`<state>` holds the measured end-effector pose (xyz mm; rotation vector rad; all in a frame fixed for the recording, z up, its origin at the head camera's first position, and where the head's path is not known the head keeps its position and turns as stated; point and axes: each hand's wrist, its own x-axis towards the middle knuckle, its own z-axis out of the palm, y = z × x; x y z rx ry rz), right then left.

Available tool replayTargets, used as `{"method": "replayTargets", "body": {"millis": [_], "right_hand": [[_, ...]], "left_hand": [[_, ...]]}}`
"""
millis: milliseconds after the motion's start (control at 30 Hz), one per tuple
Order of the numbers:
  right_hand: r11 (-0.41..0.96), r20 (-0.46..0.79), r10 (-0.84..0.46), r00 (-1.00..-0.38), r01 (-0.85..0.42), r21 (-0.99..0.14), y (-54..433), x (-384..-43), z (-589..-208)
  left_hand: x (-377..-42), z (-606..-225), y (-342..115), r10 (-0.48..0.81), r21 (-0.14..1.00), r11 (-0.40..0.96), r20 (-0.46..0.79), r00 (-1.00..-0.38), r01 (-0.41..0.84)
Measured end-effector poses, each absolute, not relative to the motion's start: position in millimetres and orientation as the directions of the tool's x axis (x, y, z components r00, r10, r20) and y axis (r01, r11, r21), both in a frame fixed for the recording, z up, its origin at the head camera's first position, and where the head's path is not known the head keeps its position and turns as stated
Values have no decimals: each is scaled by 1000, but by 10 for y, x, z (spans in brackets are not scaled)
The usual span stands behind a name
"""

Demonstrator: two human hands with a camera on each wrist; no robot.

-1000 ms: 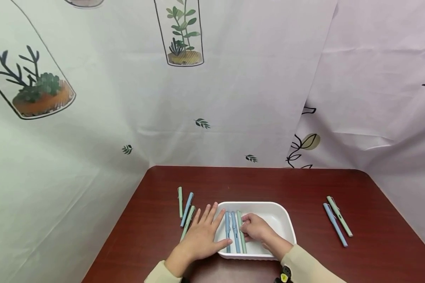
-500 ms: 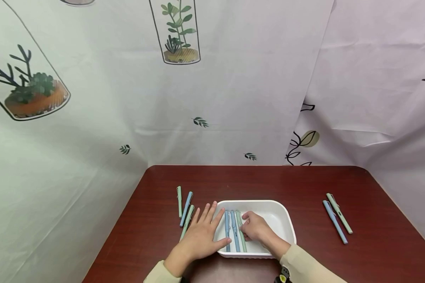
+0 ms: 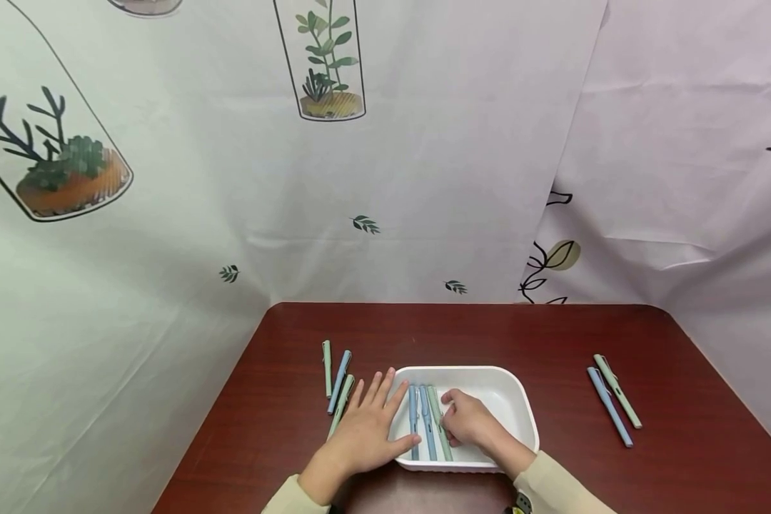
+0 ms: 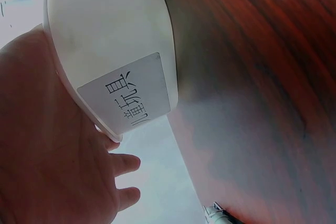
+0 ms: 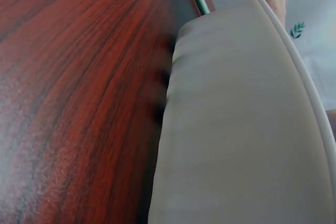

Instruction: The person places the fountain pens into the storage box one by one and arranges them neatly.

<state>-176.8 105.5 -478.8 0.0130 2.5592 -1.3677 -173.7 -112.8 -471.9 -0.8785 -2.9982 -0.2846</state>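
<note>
A white plastic tray [image 3: 469, 371] stands on the table with two blue pens [image 3: 414, 410] [image 3: 427, 414] and a green pen [image 3: 435, 403] side by side in its left part. My left hand [image 3: 368, 435] is spread over the tray's left rim, fingers straight. In the left wrist view, that hand [image 4: 58, 145] lies against the tray's labelled wall [image 4: 110, 24]. Inside the tray, my right hand [image 3: 472, 420] has curled fingers at the middle of the green pen, which slants slightly. Its thumb is partly hidden. The right wrist view shows mostly the tray's outer wall [image 5: 247, 114].
Left of the tray lie two more green pens [image 3: 327, 368] [image 3: 340, 407] and a blue pen [image 3: 339, 382]. On the right of the dark red table [image 3: 475, 332] are another blue pen [image 3: 609, 407] and green pen [image 3: 618, 391]. A patterned white cloth [image 3: 424, 178] hangs behind.
My right hand has shifted slightly right within the tray. The green pen at its fingers now slants more, its near end further right. My left hand has stayed in place.
</note>
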Motion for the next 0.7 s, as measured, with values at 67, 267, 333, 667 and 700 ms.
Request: {"method": "replayTargets", "body": {"millis": [67, 267, 333, 667, 700], "right_hand": [[575, -191, -112, -975, 93, -813, 1075, -1752, -4781], [584, -116, -139, -984, 14, -812, 1141, -1682, -4736], [566, -91, -144, -985, -7, -824, 1175, -1653, -4698], [595, 61, -138, -989, -132, -793, 1368, -1567, -4489], [608, 68, -130, -989, -134, -783, 1387, -1562, -4472]], "left_hand": [[-1740, -4725, -1129, 534, 172, 827, 55, -844, 535], [-1734, -4719, -1130, 537, 180, 824, 53, -842, 537], [-1729, -4719, -1133, 538, 184, 823, 51, -842, 537], [-1736, -4737, -1141, 526, 184, 832, 36, -850, 523], [-1736, -4738, -1141, 524, 187, 833, 33, -851, 521]]}}
